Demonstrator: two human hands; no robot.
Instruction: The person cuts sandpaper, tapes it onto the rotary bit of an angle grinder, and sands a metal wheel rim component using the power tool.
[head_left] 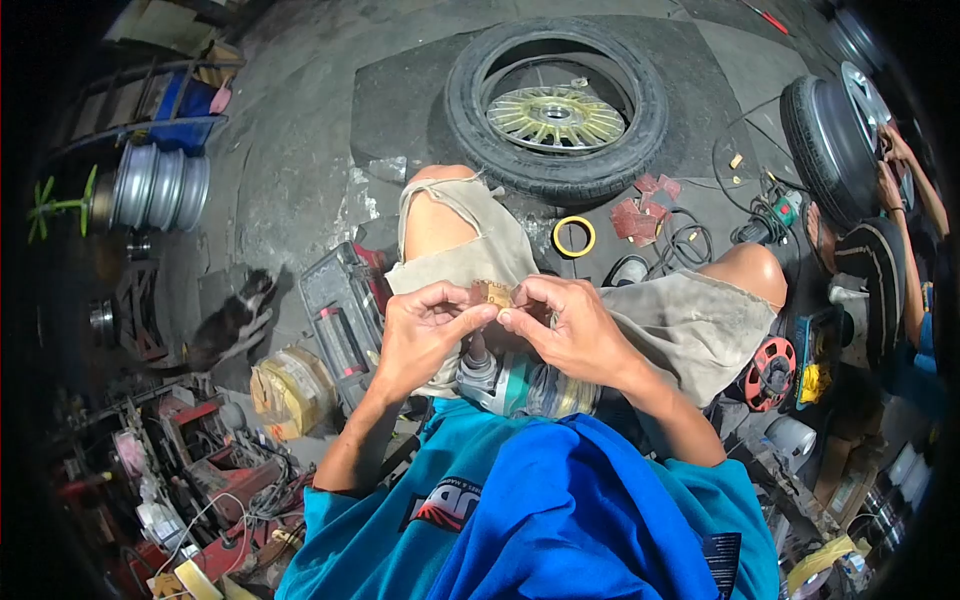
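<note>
Between my left hand (pixel 430 330) and my right hand (pixel 560 318) is a small brownish piece with printed letters (pixel 494 293), perhaps sandpaper. Both hands pinch it with thumb and fingers, over my lap. Just below them a grey and teal power tool (pixel 508 384) lies in my lap. Ahead on the floor, a tire (pixel 640 95) lies flat around a spoked wheel centre (pixel 557 118). A yellow tape ring (pixel 574 237) and some red sandpaper pieces (pixel 640 215) are on the floor between the tire and my legs.
Another person's hands (pixel 893 165) touch a wheel at the right. A green grinder (pixel 780 215) with its cord and a red reel (pixel 769 374) are nearer. At left are an open tool case (pixel 345 310), a taped box (pixel 292 393), a cat (pixel 232 325) and stacked rims (pixel 160 188).
</note>
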